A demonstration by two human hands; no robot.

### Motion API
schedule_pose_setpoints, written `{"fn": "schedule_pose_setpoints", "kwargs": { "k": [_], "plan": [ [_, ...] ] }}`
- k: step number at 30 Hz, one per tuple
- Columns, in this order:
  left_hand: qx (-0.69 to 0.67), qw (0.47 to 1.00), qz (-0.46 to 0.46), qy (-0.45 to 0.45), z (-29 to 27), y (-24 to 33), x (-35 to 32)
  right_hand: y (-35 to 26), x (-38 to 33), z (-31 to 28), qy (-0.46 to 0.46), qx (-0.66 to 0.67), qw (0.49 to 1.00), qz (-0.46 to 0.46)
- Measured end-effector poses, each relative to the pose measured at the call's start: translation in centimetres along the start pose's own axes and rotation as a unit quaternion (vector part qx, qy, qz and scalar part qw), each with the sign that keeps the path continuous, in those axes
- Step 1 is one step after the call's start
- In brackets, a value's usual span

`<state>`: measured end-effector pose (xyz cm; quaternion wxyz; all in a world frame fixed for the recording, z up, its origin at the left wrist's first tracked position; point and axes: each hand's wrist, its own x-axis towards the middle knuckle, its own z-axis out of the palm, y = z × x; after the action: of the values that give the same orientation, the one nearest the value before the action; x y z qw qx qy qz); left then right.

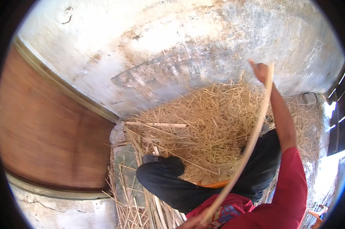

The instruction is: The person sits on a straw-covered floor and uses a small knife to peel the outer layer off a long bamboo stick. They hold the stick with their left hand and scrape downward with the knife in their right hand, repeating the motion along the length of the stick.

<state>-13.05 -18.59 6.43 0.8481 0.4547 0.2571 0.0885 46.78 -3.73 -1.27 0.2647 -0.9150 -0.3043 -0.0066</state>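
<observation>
A long pale strip [244,164], which looks like split bamboo, rises in a slight bow from the bottom middle to the upper right. Low down, my left hand [197,221] is closed around its near part; the frame's lower edge cuts the hand off. My right arm reaches far out toward the wall. At the strip's far end my right hand [261,71] is curled, one digit sticking out to the left, and appears to grip the strip. The strip covers part of that hand, so not all its fingers show.
Straw or shavings [214,126] lie heaped on the floor between my bent legs [166,183]. More strips [157,208] lie beside my left leg. A stained wall [172,57] stands ahead, a brown wooden panel [54,133] at the left. A grey block [309,98] sits far right.
</observation>
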Motion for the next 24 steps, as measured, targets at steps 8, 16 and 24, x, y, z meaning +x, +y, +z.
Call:
{"fn": "schedule_pose_setpoints", "kwargs": {
  "k": [8,16,24],
  "plan": [
    [0.025,0.995,-0.065,0.065,-3.0,-1.8,1.2,-0.2,-4.1,-1.9,-0.038,0.053,0.998,-0.003],
    [-0.075,0.989,0.102,0.075,-3.3,1.7,5.5,-12.1,-21.7,-4.8,-0.12,0.134,0.878,-0.444],
    [-0.067,0.988,0.089,0.105,-2.3,3.0,7.2,-14.2,-20.5,-0.1,-0.089,0.04,0.933,-0.345]
  ]
}}
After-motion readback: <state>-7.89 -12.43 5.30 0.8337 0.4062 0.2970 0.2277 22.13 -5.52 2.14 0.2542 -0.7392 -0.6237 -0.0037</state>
